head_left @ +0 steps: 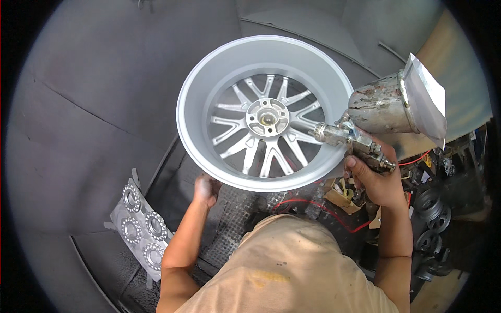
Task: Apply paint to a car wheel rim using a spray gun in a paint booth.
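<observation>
A silver multi-spoke wheel rim (203, 86) is tilted in front of me, its hub and spokes facing up. My left hand (207, 191) is closed at its lower left edge, with the fingers partly hidden behind the lip. In my right hand (376, 177) is a metal spray gun (339, 134), its nozzle pointing left across the right side of the rim. The gun's paint-stained metal cup (378, 104) lies tilted above my hand. White paper (425, 99) covers the cup's wide end.
On the left, a pale sheet (138, 244) carries several silver ring-shaped parts (156, 225). Dark sheeting (104, 68) lines the walls. A red hose (334, 209) runs behind me, near an open cardboard box (342, 197). Dark round metal parts (429, 204) are heaped at the right.
</observation>
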`<state>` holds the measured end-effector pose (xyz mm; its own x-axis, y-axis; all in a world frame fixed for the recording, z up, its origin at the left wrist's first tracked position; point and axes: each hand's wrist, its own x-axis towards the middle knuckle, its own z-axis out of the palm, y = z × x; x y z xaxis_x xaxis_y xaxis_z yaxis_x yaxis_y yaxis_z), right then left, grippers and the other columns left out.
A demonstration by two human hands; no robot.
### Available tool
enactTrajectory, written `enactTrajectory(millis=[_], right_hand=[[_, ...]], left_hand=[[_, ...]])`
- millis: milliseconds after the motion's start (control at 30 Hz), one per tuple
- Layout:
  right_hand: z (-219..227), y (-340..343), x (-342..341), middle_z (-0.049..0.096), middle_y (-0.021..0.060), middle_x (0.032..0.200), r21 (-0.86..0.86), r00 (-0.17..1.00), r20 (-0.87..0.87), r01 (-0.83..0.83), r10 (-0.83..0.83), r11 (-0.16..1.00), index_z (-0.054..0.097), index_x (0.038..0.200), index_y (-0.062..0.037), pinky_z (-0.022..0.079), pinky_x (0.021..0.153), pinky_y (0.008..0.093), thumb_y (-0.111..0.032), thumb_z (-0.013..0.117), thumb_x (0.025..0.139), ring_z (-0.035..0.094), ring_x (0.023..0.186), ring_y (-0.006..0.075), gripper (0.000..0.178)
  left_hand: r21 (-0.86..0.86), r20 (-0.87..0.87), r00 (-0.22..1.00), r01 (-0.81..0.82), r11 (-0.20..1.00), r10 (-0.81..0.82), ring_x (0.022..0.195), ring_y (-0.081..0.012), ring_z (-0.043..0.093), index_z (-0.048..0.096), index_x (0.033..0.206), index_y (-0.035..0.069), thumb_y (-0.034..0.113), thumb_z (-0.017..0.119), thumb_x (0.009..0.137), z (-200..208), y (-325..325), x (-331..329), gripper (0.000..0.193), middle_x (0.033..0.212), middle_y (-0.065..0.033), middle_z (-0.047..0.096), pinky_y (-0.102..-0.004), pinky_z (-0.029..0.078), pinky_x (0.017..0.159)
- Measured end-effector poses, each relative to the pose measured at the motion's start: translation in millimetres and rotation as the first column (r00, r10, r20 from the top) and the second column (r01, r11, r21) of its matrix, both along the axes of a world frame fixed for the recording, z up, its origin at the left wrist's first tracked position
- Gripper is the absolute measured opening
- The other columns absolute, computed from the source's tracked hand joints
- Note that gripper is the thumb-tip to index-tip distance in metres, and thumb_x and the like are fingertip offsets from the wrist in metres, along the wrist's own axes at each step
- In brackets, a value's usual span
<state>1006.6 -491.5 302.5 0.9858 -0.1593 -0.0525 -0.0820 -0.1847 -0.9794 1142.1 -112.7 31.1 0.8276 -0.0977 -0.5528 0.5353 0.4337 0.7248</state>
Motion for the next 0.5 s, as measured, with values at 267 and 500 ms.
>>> enactTrajectory(millis=[267, 500], right_hand=[[1, -3, -2, 0.069, 0.0030, 0.098, -0.059, 0.997, 0.055, 0.058, -0.055, 0.997, 0.059, 0.136, 0.0031, 0.051, 0.077, 0.0261, -0.016, 0.075, 0.092, 0.059, 0.084, 0.0083, 0.051], [3, -7, -2, 0.069, 0.0032, 0.098, -0.090, 0.995, 0.051, 0.086, -0.082, 0.992, 0.059, 0.136, 0.0032, 0.051, 0.078, 0.0262, -0.014, 0.075, 0.092, 0.058, 0.085, 0.0082, 0.050]], left_hand=[[-0.009, -0.148, 0.933, 0.330, 0.944, -0.328, 0.114, -0.0269, 0.062, 0.052, 0.129, -0.004, -0.009, 0.047, 0.083, 25, -95, -104, 0.047, 0.129, -0.0159, 0.060, -0.0382, 0.059, 0.089], [-0.250, -0.169, 0.958, 0.185, 0.950, -0.231, 0.113, -0.0280, 0.062, 0.050, 0.126, -0.002, -0.010, 0.047, 0.085, 3, -100, -103, 0.042, 0.121, -0.0142, 0.060, -0.0397, 0.056, 0.099]])
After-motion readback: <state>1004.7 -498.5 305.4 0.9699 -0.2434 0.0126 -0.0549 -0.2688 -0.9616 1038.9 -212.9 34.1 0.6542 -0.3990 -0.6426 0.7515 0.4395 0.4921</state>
